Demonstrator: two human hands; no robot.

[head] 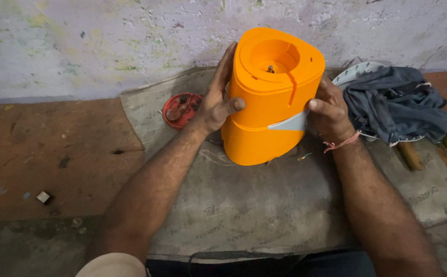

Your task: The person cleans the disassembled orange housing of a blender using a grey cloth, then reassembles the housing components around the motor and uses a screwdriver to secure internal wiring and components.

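Stained plaster wall (105, 41) behind, grey woven mat (264, 205) below. Standing upright on it, smooth orange plastic housing (272, 97), rounded-triangular. Clasped from both sides: left hand (216, 100) and right hand (331, 110), fingers wrapped. Beside, red round lid (181, 109), crumpled grey cloth (395, 102).

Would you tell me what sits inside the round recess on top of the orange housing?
A small metal shaft stands at the centre of the orange housing; anything deeper is hidden.
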